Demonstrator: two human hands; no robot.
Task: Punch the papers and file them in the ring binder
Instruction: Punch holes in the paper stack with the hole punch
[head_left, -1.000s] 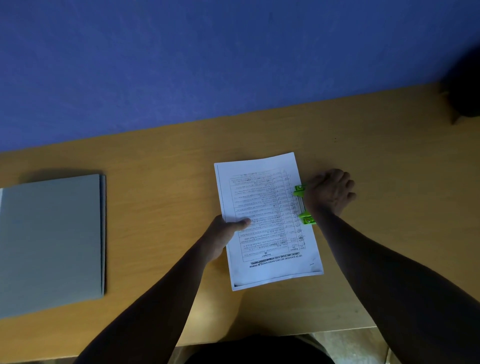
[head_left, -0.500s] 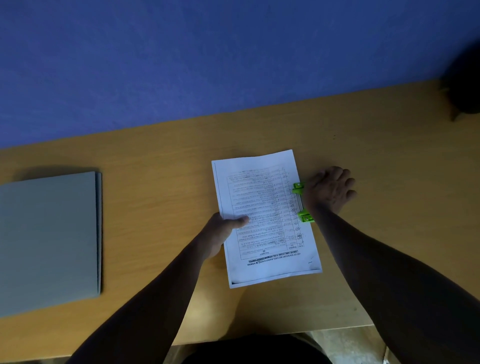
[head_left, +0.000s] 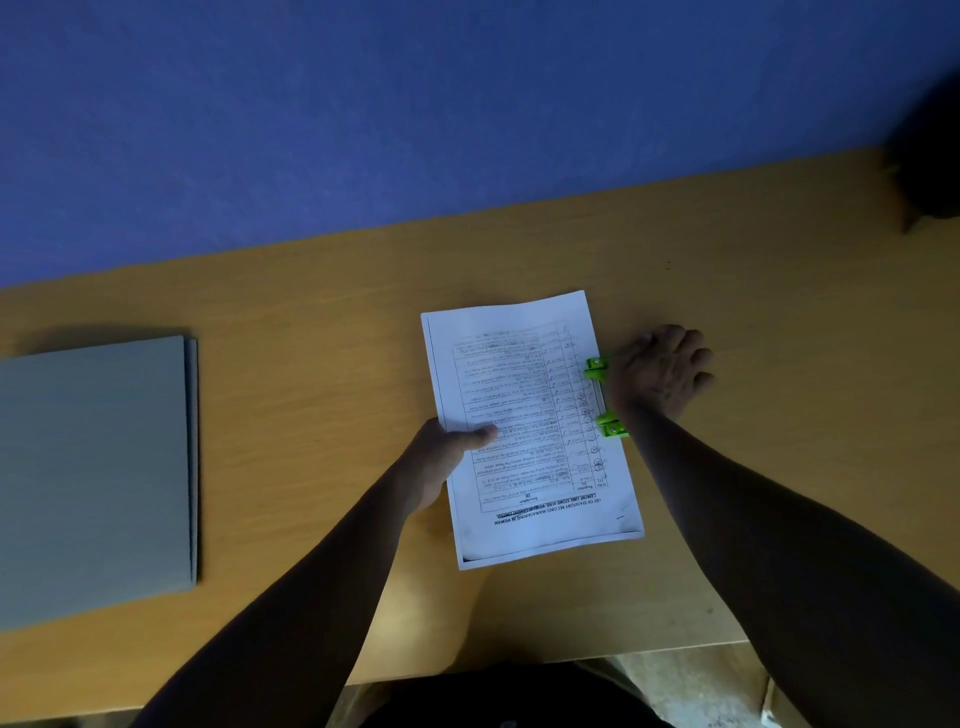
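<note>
A stack of white printed papers (head_left: 524, 415) lies in the middle of the wooden table (head_left: 311, 322). Its right edge sits in a green hole punch (head_left: 602, 397). My right hand (head_left: 657, 371) lies palm down on top of the punch and covers most of it. My left hand (head_left: 447, 457) grips the papers' left edge, thumb on top of the sheet. The closed grey ring binder (head_left: 93, 473) lies flat at the far left, well apart from both hands.
A blue wall (head_left: 415, 114) rises right behind the table's far edge. A dark object (head_left: 930, 156) stands at the table's far right corner. The table's near edge runs just below my forearms.
Hands, papers and punch keep the same pose. The whole view has shifted slightly, so the binder sits a little further left in the frame.
</note>
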